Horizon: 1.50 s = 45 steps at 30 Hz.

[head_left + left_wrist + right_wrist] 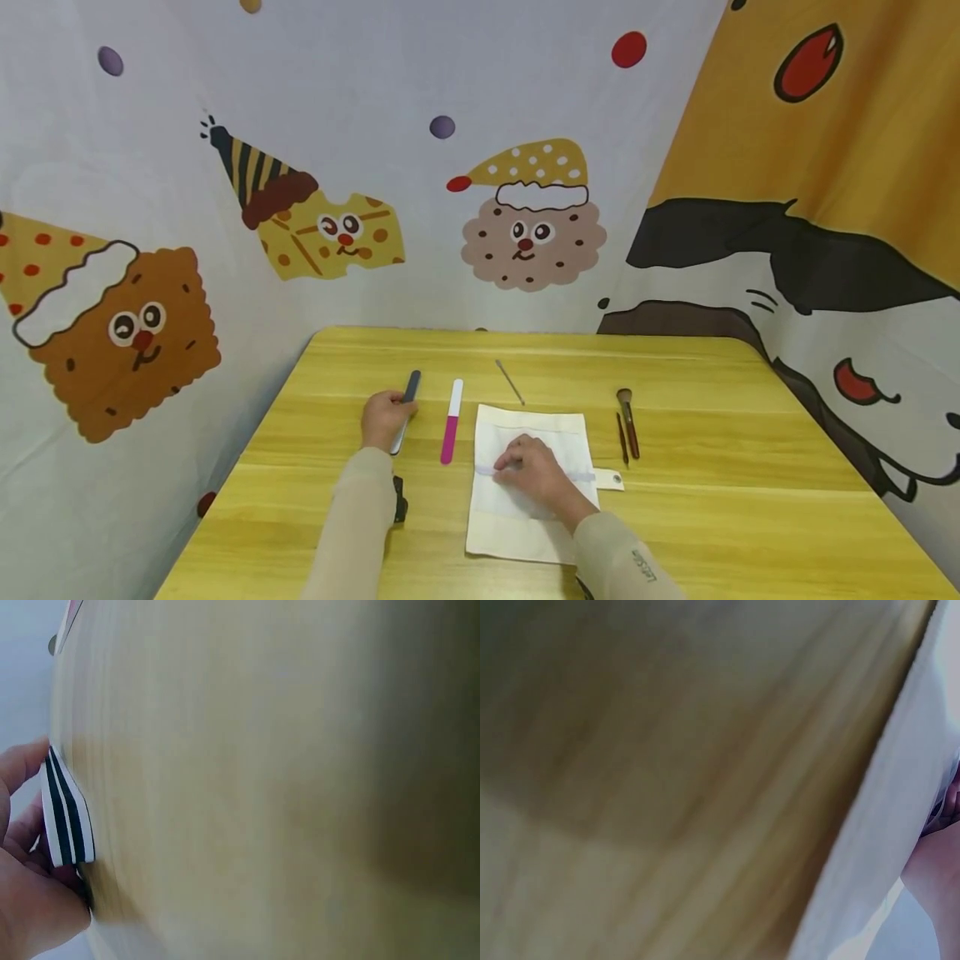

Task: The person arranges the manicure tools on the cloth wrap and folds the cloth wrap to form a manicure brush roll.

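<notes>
My left hand point(385, 419) grips a dark grey nail file point(412, 387) with a pale lower end, at the left of the table. In the left wrist view, the nail file point(69, 814) shows layered black and white edges between thumb and fingers; it may be more than one file. A white cloth pouch point(495, 529) lies spread out in front of me, with a lilac band point(485, 470) across its middle. With curled fingertips, my right hand point(536, 475) pinches at that band. The right wrist view mostly hides those fingers behind the pouch point(889, 802).
Between the left hand and the pouch lies a white and magenta nail file point(452, 421). A thin metal stick point(511, 383) is beyond the pouch. To its right are a makeup brush point(629, 421) and a slim dark tool point(622, 439). A snap tab point(608, 479) sticks out rightward.
</notes>
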{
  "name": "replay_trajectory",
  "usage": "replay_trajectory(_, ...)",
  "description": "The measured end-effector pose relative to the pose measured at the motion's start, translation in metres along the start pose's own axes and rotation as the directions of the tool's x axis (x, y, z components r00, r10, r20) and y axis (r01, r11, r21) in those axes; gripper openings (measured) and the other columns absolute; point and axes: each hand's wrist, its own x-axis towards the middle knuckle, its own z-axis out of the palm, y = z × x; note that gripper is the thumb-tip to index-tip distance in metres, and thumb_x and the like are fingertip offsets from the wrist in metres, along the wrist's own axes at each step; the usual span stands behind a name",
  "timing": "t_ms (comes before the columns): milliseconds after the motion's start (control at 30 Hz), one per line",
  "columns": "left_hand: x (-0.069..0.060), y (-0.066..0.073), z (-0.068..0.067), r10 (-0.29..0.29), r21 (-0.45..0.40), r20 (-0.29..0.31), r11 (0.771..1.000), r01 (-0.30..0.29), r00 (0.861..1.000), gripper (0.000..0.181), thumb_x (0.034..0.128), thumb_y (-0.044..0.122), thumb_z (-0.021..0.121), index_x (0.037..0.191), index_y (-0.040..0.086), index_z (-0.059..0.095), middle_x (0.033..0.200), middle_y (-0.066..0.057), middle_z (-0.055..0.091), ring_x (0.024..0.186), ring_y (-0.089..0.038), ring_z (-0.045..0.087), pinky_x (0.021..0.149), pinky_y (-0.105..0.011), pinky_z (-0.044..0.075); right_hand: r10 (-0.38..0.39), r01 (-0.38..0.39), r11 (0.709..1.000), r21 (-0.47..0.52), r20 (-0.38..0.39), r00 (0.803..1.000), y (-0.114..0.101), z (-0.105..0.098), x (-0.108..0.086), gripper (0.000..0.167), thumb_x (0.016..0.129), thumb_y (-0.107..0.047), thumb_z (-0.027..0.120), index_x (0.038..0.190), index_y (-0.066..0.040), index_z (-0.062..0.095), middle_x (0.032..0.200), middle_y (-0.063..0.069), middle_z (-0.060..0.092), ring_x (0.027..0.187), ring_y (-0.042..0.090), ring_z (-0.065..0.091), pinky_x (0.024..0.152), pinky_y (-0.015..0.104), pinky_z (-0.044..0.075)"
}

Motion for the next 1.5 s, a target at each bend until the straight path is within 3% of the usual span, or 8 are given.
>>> replay_trajectory(200, 0.001, 0.001, 0.003, -0.007, 0.06, -0.046, 0.998, 0.01, 0.999, 0.035, 0.0881, 0.015, 0.068, 0.117, -0.005, 0.068, 0.107, -0.021, 0.069, 0.097, -0.035, 0.064, 0.087, -0.047, 0.051, -0.009, 0.009, 1.0, 0.016, -0.006, 1.0, 0.001, 0.001, 0.001, 0.007, 0.08, -0.009, 0.079, 0.079, -0.015, 0.076, 0.093, -0.005, 0.059, 0.091, 0.017, 0.049, 0.082, 0.035, 0.038)
replay_trajectory(333, 0.001, 0.005, 0.003, -0.031, 0.016, -0.074, 0.999, 0.033, 0.997, 0.033, 0.0886, 0.012, 0.065, 0.117, -0.006, 0.068, 0.107, -0.022, 0.069, 0.095, -0.034, 0.064, 0.086, -0.046, 0.051, 0.007, -0.007, 0.999, 0.048, 0.007, 1.0, 0.003, 0.0, 0.002, 0.005, 0.082, -0.012, 0.079, 0.079, -0.015, 0.076, 0.095, -0.007, 0.059, 0.092, 0.016, 0.048, 0.083, 0.036, 0.037)
replay_trajectory(533, 0.001, 0.016, 0.001, 0.021, -0.026, -0.103, 0.999, -0.023, 0.994, 0.033, 0.0903, 0.012, 0.064, 0.117, -0.007, 0.067, 0.107, -0.023, 0.068, 0.092, -0.033, 0.064, 0.083, -0.044, 0.051, 0.018, -0.019, 0.998, 0.058, 0.026, 0.999, 0.004, -0.003, 0.002, 0.005, 0.085, -0.016, 0.077, 0.08, -0.015, 0.075, 0.097, -0.007, 0.059, 0.094, 0.017, 0.047, 0.084, 0.037, 0.036)
replay_trajectory(733, 0.005, 0.027, 0.002, 0.009, -0.116, -0.054, 0.993, -0.015, 0.999, 0.036, 0.0926, 0.016, 0.066, 0.123, -0.005, 0.065, 0.114, -0.023, 0.066, 0.095, -0.031, 0.063, 0.083, -0.041, 0.052, 0.017, -0.021, 0.995, 0.101, 0.042, 0.999, -0.001, -0.006, 0.002, 0.006, 0.086, -0.016, 0.075, 0.082, -0.013, 0.075, 0.097, -0.006, 0.061, 0.096, 0.018, 0.048, 0.086, 0.038, 0.036)
replay_trajectory(1067, -0.002, 0.045, 0.01, -0.037, -0.343, 0.053, 0.938, 0.053, 0.998, 0.04, 0.0915, 0.013, 0.071, 0.127, -0.002, 0.06, 0.117, -0.021, 0.06, 0.102, -0.032, 0.059, 0.089, -0.042, 0.05, 0.032, -0.037, 0.992, 0.119, 0.048, 0.998, -0.007, -0.008, 0.001, 0.006, 0.086, -0.013, 0.076, 0.081, -0.01, 0.075, 0.096, -0.003, 0.061, 0.098, 0.02, 0.051, 0.089, 0.04, 0.038)
replay_trajectory(1200, -0.006, 0.048, 0.017, -0.016, -0.405, 0.073, 0.913, 0.044, 0.997, 0.042, 0.091, 0.012, 0.072, 0.129, -0.001, 0.058, 0.117, -0.02, 0.06, 0.103, -0.031, 0.058, 0.091, -0.042, 0.049, 0.03, -0.036, 0.992, 0.124, 0.05, 0.998, -0.006, -0.008, 0.0, 0.007, 0.086, -0.013, 0.075, 0.081, -0.009, 0.075, 0.095, -0.003, 0.061, 0.097, 0.02, 0.052, 0.089, 0.04, 0.039)
replay_trajectory(1500, -0.013, 0.057, 0.038, 0.055, -0.5, 0.068, 0.866, -0.014, 0.996, 0.039, 0.092, 0.009, 0.071, 0.126, -0.003, 0.057, 0.104, -0.016, 0.062, 0.09, -0.024, 0.059, 0.078, -0.031, 0.05, 0.051, -0.061, 0.99, 0.127, 0.087, 0.995, -0.008, -0.013, 0.002, 0.007, 0.088, -0.013, 0.074, 0.083, -0.009, 0.074, 0.094, -0.004, 0.062, 0.093, 0.016, 0.054, 0.086, 0.038, 0.042)
